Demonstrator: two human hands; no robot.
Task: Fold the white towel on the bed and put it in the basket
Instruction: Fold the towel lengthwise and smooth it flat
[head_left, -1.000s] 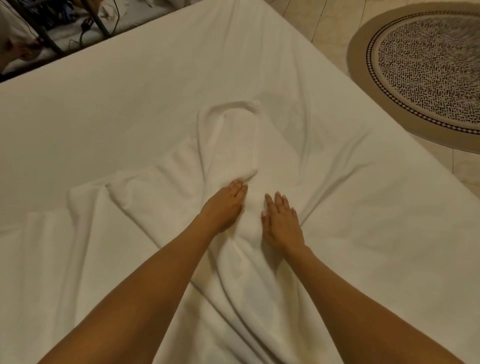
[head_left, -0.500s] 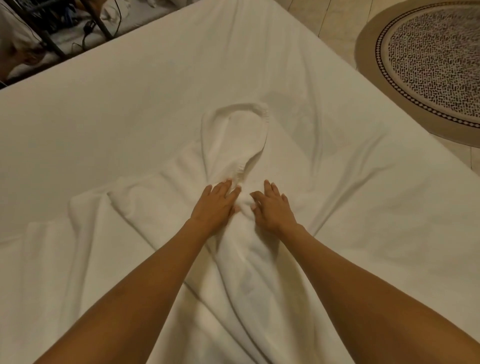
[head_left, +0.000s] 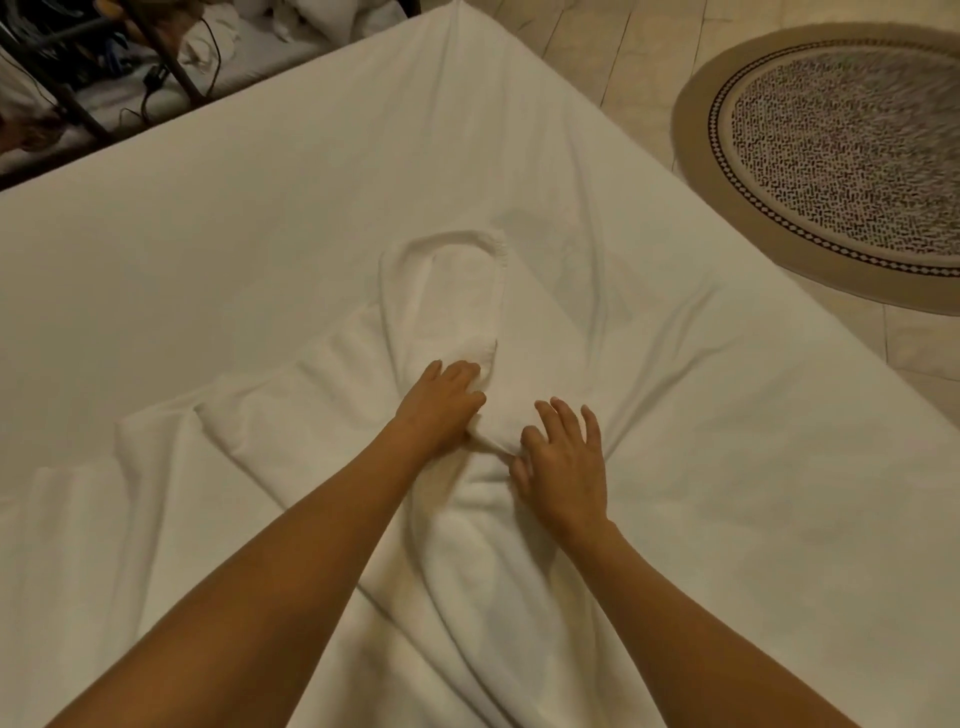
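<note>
Towel (head_left: 441, 312): one; hands: two, gripping.

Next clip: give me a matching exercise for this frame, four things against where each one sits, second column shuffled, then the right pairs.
Things:
1. white towel
2. left hand
3. right hand
4. round rug

Places:
A. on the tiled floor, upper right
B. fingers spread, at the towel's right edge
C. crumpled on the bed, mid-frame
D. on the towel's bunched middle

Pairs: 1-C, 2-D, 3-B, 4-A
</note>
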